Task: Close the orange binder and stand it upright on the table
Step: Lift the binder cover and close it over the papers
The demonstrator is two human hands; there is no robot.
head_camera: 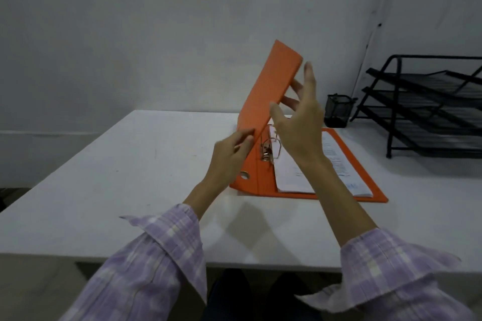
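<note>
The orange binder [263, 101] lies half open on the white table [130, 169]. Its back cover rests flat, with white printed sheets [336, 161] on the metal ring mechanism [270, 149]. The front cover is raised steeply, tilting up and to the right. My left hand [229, 156] pinches the lower edge of that raised cover near the spine. My right hand [300, 122] is spread wide, its fingers behind the cover's inner side and its thumb at the cover's front edge.
A black mesh pen cup [337, 110] stands just behind the binder on the right. A black wire three-tier letter tray [427, 106] fills the table's far right. A white wall runs behind the table. The table's near edge [234, 263] is close to my sleeves.
</note>
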